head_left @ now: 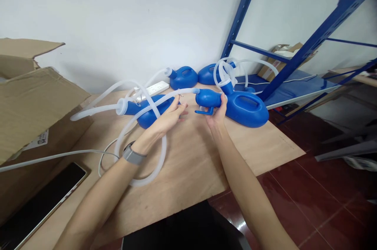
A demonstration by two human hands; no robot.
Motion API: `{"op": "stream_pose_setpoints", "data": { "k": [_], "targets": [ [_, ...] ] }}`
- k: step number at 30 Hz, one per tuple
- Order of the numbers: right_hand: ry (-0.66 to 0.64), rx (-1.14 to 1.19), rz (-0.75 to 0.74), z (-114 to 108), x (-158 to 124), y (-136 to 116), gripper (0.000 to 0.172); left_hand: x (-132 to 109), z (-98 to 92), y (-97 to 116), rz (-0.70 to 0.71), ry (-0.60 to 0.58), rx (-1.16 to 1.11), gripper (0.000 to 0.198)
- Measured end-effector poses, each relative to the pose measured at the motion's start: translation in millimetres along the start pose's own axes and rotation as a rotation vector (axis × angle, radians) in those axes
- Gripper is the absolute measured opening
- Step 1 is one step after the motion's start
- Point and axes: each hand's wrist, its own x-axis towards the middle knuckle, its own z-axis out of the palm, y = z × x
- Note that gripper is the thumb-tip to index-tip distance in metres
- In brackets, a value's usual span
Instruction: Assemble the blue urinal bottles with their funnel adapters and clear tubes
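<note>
My right hand is wrapped round the end of a small blue container, which has a blue hook-like part below it. A translucent hose runs from its left end and loops over my left forearm. My left hand is beside the hose, its fingers apart, with a tiny thing too small to name near the fingertips. Against my right hand's side lies a large blue bottle with a handle. Behind my left hand, another blue bottle lies with a white cap and hose.
Two more blue bottles stand by the wall, near a white power strip. An open cardboard box and a black tablet are at the left. Blue shelving rises at the right, beyond the wooden table.
</note>
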Motion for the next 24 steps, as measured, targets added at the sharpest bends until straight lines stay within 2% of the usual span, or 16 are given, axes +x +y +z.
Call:
{"op": "stream_pose_setpoints", "data": {
  "k": [4,7,10,12,19,22,24],
  "targets": [
    [0.023,0.0,-0.002,3.3,-1.9,-1.1,0.039,-0.7,4.9,-4.8,-0.025,-0.094,-0.168,0.083],
    [0.009,-0.021,-0.006,4.6,-2.3,-0.9,0.04,1.7,7.7,-8.8,0.018,-0.139,-0.301,0.066],
    [0.016,-0.036,-0.025,4.2,-1.7,0.3,0.042,4.4,9.1,-11.6,0.08,-0.056,-0.383,0.043],
    [0.043,-0.027,-0.036,4.0,-1.2,1.2,0.042,5.6,9.8,-13.4,0.092,-0.009,-0.421,0.036],
    [0.078,-0.001,-0.004,5.0,-0.4,1.2,0.044,6.9,17.4,-25.9,0.108,0.056,-0.48,0.06],
    [0.096,-0.027,-0.012,4.7,-0.1,0.8,0.044,7.2,21.2,-31.5,0.119,0.119,-0.542,0.058],
    [0.091,-0.053,-0.023,4.1,0.0,0.8,0.043,7.3,22.8,-34.3,0.128,0.163,-0.571,0.048]
  ]
}}
